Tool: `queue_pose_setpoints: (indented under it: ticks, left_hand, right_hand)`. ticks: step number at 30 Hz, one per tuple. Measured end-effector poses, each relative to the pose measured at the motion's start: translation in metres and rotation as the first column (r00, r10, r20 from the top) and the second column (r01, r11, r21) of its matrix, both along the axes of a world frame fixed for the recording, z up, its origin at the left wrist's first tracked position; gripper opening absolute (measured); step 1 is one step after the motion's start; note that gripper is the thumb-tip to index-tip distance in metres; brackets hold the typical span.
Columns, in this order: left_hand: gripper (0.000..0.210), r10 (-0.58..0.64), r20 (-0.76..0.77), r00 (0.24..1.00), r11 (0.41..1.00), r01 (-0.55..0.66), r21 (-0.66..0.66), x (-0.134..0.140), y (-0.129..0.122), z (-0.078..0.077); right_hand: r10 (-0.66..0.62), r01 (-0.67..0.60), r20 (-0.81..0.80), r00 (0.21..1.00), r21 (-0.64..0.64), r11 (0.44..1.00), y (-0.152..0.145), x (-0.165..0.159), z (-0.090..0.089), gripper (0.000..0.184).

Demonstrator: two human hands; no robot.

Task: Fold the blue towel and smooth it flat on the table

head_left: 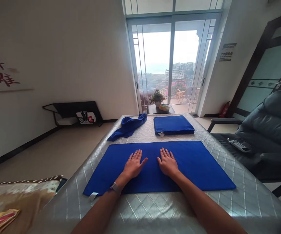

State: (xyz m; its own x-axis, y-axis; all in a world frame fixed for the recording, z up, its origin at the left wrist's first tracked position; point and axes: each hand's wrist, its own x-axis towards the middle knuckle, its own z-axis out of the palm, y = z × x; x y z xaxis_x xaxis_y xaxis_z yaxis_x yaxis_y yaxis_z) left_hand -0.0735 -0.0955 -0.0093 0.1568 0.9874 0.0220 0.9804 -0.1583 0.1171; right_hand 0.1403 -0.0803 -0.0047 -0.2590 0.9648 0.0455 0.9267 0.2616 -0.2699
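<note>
Blue cloth lay spread flat on a quilted silver cover, bare cover bordering its near edge and 2 sides, narrowest by its far left corner. On the cloth, the left hand and right hand rested palm down, apart, fingers straight and slightly spread. Just past the cloth's far edge, a crumpled blue towel lay leftward and a folded blue stack rightward; a dark armchair stood right of the cloth.
</note>
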Motion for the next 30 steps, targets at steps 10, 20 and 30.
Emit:
queue_pose_setpoints:
  ticks: [10,20,30]
  left_hand:
    - [0.082,0.334,-0.026,0.942,0.942,-0.333,0.041,-0.142,-0.009,-0.02]
    - [0.081,0.413,-0.044,0.91,0.91,-0.412,0.037,-0.164,-0.01,-0.021]
    - [0.077,-0.046,-0.089,0.995,0.974,0.065,0.216,0.001,0.016,0.001]
  right_hand:
    - [-0.006,0.006,-0.025,1.0,0.004,1.0,0.002,0.0,-0.006,0.068]
    - [-0.013,0.013,-0.033,0.999,-0.009,1.0,0.002,-0.001,-0.005,0.068]
    - [-0.023,0.023,-0.031,0.999,-0.005,1.0,0.003,-0.001,-0.006,0.067]
